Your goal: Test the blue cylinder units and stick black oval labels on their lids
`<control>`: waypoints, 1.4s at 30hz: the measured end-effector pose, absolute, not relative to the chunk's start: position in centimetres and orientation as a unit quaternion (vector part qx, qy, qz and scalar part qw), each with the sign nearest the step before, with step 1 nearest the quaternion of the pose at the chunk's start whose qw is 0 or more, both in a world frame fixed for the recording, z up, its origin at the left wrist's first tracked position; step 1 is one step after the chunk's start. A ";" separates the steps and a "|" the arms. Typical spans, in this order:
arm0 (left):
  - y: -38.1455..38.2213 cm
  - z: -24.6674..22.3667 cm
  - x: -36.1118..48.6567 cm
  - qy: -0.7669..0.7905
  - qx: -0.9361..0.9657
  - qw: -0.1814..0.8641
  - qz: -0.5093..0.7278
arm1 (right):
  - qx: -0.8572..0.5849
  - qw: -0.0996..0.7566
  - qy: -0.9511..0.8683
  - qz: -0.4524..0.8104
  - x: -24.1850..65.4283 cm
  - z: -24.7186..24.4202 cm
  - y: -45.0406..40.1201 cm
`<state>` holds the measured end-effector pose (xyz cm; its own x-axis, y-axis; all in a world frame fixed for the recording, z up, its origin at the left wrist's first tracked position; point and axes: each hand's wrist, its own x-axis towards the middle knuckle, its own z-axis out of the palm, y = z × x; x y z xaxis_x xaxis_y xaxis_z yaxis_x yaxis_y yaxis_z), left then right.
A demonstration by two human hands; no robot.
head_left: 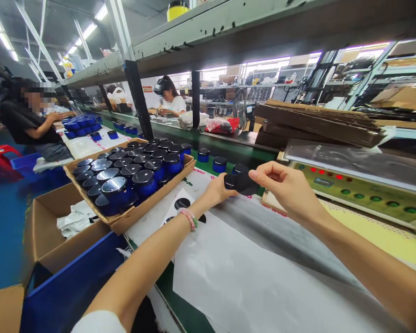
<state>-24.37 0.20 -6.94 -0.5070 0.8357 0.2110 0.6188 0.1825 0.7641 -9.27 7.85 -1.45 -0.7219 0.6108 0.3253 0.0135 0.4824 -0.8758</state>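
Note:
My left hand (219,190), with a beaded bracelet at the wrist, is closed around a glossy black lid (230,182); its fingers hide most of it. Thumb and forefinger of my right hand (287,186) pinch the edge of a thin, matte black round sticker (247,184). The sticker overlaps the lid's right side; whether they touch I cannot tell. Below my left wrist lies a white sheet bearing black round stickers (182,203). Just behind my hands, blue jars with black lids (219,163) stand in a row on the green conveyor.
At left, a cardboard tray (152,198) holds many black-lidded blue jars. An open carton (52,231) sits below it. White paper (242,277) covers the bench front. A machine with lit buttons (360,189) stands at right. A shelf (229,41) hangs overhead. Two people sit farther off.

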 end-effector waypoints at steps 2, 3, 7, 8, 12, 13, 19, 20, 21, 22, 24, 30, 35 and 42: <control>-1.1 -6.4 -23.7 0.751 0.484 0.147 0.425 | -0.210 0.292 -0.747 0.559 -8.7 -2.1 7.5; -2.7 -6.2 -23.0 0.746 0.490 0.154 0.425 | -0.208 0.268 -0.724 0.601 -8.4 -2.6 7.1; -10.1 -6.7 -19.3 0.725 0.519 0.207 0.403 | -0.165 0.167 -0.641 0.730 -7.6 -5.0 4.2; -11.5 -7.2 -18.5 0.727 0.511 0.225 0.399 | -0.164 0.152 -0.623 0.750 -7.5 -5.7 3.3; -13.8 -9.8 -17.3 0.738 0.433 0.260 0.447 | -0.201 0.112 -0.567 0.791 -7.3 -7.8 1.0; -13.9 -10.3 -17.3 0.739 0.419 0.260 0.458 | -0.210 0.102 -0.560 0.795 -7.3 -8.1 0.7; -14.1 -10.8 -17.7 0.735 0.407 0.268 0.472 | -0.212 0.088 -0.598 0.768 -7.6 -9.0 0.3; -14.1 -10.8 -17.7 0.735 0.409 0.264 0.473 | -0.209 0.090 -0.605 0.763 -7.6 -9.1 0.4; -14.1 -10.8 -17.7 0.735 0.411 0.260 0.473 | -0.205 0.091 -0.610 0.760 -7.6 -9.3 0.4; -14.0 -10.8 -17.7 0.734 0.413 0.257 0.473 | -0.204 0.093 -0.613 0.757 -7.6 -9.4 0.4; -13.9 -10.9 -17.7 0.733 0.419 0.252 0.472 | -0.203 0.095 -0.621 0.751 -7.6 -9.6 0.5; -13.9 -10.8 -17.6 0.734 0.421 0.248 0.473 | -0.186 0.108 -0.670 0.711 -7.6 -9.8 0.9; -14.0 -10.7 -17.5 0.738 0.416 0.252 0.468 | -0.165 0.133 -0.731 0.649 -7.7 -9.6 0.8; -13.8 -10.7 -17.5 0.743 0.417 0.246 0.462 | -0.140 0.182 -0.779 0.584 -7.8 -9.5 0.7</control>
